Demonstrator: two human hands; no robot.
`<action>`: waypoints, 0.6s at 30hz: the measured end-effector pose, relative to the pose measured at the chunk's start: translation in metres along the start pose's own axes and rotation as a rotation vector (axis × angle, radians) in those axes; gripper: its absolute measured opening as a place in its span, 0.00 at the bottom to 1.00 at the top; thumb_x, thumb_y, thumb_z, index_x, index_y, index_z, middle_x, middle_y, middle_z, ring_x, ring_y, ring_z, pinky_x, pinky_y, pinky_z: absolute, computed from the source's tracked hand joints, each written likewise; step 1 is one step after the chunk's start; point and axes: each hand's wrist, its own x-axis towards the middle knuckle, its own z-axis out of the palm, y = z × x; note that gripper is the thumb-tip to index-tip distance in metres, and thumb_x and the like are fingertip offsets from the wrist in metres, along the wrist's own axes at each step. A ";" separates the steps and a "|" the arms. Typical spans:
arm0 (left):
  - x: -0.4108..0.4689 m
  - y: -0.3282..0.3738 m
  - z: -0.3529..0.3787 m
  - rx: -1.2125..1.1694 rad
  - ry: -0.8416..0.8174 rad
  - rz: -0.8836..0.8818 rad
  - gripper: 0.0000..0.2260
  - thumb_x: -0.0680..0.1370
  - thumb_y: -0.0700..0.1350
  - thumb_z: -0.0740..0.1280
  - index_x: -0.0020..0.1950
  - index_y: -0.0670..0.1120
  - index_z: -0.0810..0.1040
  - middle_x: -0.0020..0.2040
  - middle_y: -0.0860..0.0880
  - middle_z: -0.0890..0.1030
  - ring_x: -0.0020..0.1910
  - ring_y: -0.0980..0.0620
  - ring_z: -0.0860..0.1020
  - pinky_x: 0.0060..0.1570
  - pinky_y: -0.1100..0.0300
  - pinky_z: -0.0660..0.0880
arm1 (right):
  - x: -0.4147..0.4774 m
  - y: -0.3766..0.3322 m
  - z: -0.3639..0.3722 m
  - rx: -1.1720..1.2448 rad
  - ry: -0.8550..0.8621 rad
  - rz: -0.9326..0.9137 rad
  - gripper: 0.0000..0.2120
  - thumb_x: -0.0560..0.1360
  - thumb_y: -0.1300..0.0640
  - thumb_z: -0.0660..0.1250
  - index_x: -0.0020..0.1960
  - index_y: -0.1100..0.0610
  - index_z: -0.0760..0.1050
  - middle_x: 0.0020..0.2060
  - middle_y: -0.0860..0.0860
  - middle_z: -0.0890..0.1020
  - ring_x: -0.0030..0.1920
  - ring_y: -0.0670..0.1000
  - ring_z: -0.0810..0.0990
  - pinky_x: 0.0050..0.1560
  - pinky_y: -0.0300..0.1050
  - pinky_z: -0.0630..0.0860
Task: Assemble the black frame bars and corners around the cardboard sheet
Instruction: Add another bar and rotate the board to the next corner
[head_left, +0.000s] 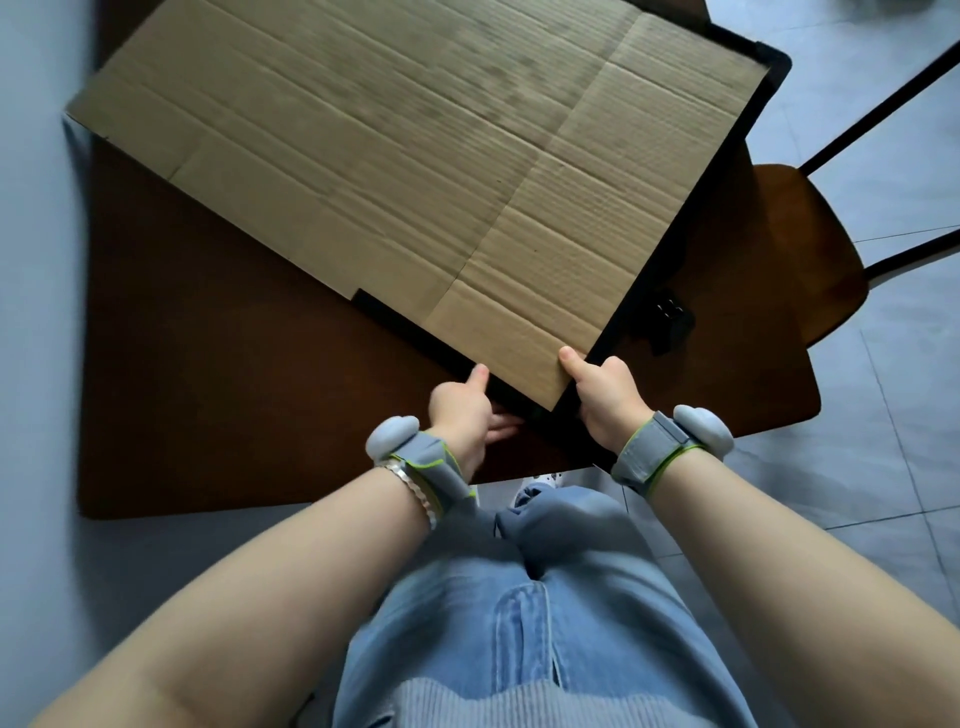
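From the head camera, the cardboard sheet (415, 156) lies tilted across the dark table (234, 389), with a black frame bar (376, 304) under its near edge. The right hand (608, 395) pinches the sheet's near corner, thumb on top. The left hand (462, 405) sets its thumb on the bar, but its grip cannot be told.

Dim cool daylight, soft motion blur, wide-angle edge distortion

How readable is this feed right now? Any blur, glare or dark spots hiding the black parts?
Head view: dim, no glare; the black frame bar and loose corner piece nearly vanish against the dark table. Head view: the far cardboard sheet and the left margin are smeared; lens bends the edges.
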 end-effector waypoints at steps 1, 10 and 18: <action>0.004 0.009 -0.007 -0.005 0.030 0.025 0.20 0.83 0.47 0.55 0.69 0.36 0.62 0.56 0.36 0.75 0.30 0.45 0.77 0.22 0.60 0.76 | 0.001 0.001 0.000 0.004 -0.002 0.003 0.14 0.75 0.56 0.67 0.55 0.62 0.69 0.57 0.60 0.77 0.57 0.59 0.78 0.61 0.60 0.74; -0.008 -0.020 0.014 -0.026 -0.025 -0.016 0.17 0.83 0.49 0.53 0.63 0.37 0.69 0.56 0.35 0.76 0.51 0.36 0.79 0.39 0.51 0.78 | 0.000 0.003 0.002 -0.011 0.048 -0.003 0.18 0.74 0.55 0.68 0.57 0.65 0.70 0.57 0.61 0.77 0.57 0.59 0.78 0.61 0.60 0.74; 0.016 0.016 -0.017 -0.057 0.119 0.103 0.16 0.83 0.49 0.55 0.64 0.38 0.67 0.47 0.39 0.75 0.32 0.45 0.76 0.31 0.51 0.78 | 0.004 0.003 0.004 -0.023 0.007 0.004 0.14 0.74 0.55 0.68 0.54 0.60 0.69 0.57 0.60 0.76 0.57 0.59 0.77 0.61 0.61 0.74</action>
